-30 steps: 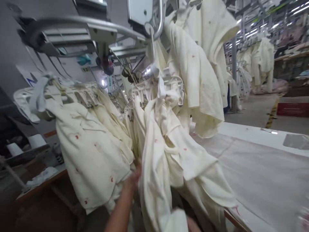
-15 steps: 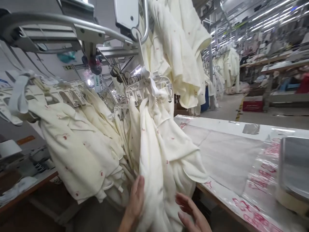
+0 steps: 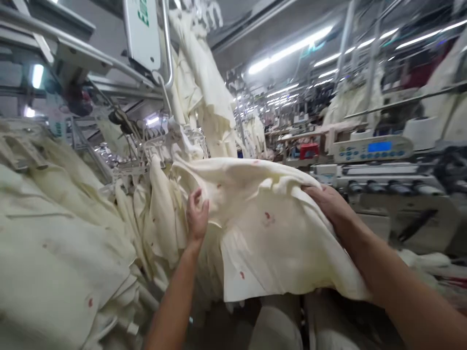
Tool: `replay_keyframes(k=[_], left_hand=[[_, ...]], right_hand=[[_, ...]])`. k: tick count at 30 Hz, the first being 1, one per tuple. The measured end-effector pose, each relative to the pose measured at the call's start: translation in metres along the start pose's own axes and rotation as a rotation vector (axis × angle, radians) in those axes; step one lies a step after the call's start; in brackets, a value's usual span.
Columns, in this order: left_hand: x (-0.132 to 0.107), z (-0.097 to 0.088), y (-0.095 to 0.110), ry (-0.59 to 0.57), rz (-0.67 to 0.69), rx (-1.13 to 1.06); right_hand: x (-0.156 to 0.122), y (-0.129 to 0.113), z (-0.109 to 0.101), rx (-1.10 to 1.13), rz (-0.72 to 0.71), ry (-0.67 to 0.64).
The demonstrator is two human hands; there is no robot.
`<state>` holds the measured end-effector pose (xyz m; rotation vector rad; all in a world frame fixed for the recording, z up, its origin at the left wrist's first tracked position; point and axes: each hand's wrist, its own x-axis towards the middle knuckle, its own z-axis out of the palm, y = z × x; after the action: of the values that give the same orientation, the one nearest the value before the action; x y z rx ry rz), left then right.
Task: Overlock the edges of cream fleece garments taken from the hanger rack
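A cream garment piece with small red motifs (image 3: pixel 270 238) is stretched out sideways from the hanger (image 3: pixel 182 141) where its other end hangs. My right hand (image 3: pixel 326 199) grips its upper edge on the right, the fingers closed on the cloth. Beside the garment's left part is my left hand (image 3: pixel 197 214), raised with its fingers apart and curved; it grips nothing. Whether its fingertips touch the cloth I cannot tell. More cream garments (image 3: pixel 162 214) hang close to the left of that hand.
Hanging cream garments (image 3: pixel 54 243) fill the left side, under a metal overhead rail (image 3: pixel 120 63). Others hang higher up (image 3: pixel 207 82). A sewing machine with a blue display (image 3: pixel 379 146) stands at the right, near a white thread cone (image 3: pixel 419 133).
My right hand has taken hold of the garment and drawn it out to the right and up. My left hand has risen. The view has turned right, bringing the sewing machine in.
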<state>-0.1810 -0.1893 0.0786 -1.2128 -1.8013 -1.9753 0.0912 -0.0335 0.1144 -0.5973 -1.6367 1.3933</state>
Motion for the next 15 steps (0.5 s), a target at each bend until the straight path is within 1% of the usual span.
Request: replay_keyframes(k=[2, 4, 6, 8, 10, 12, 14, 15], left_hand=[[-0.012, -0.002, -0.018, 0.08, -0.057, -0.002], [-0.018, -0.001, -0.038, 0.076, -0.134, -0.015], [-0.014, -0.004, -0.052, 0.024, -0.191, -0.029], [-0.002, -0.015, -0.056, -0.02, -0.221, -0.037], [0.012, -0.036, -0.049, -0.035, -0.228, -0.042], [0.023, -0.061, -0.032, -0.042, -0.208, -0.059], [0.031, -0.078, -0.01, -0.078, -0.167, -0.065], [0.036, -0.08, 0.0, -0.126, -0.138, 0.003]], right_hand=[[-0.005, -0.028, -0.004, 0.023, -0.047, -0.019], [-0.01, -0.044, 0.0, 0.013, -0.098, -0.03], [-0.012, -0.05, 0.005, -0.019, -0.133, -0.046], [-0.01, -0.047, 0.007, -0.067, -0.153, -0.047], [-0.008, -0.039, 0.009, -0.131, -0.17, -0.032], [-0.013, -0.032, 0.012, -0.212, -0.193, -0.036], [-0.03, -0.03, 0.021, -0.306, -0.232, -0.103], [-0.041, -0.033, 0.031, -0.354, -0.273, -0.168]])
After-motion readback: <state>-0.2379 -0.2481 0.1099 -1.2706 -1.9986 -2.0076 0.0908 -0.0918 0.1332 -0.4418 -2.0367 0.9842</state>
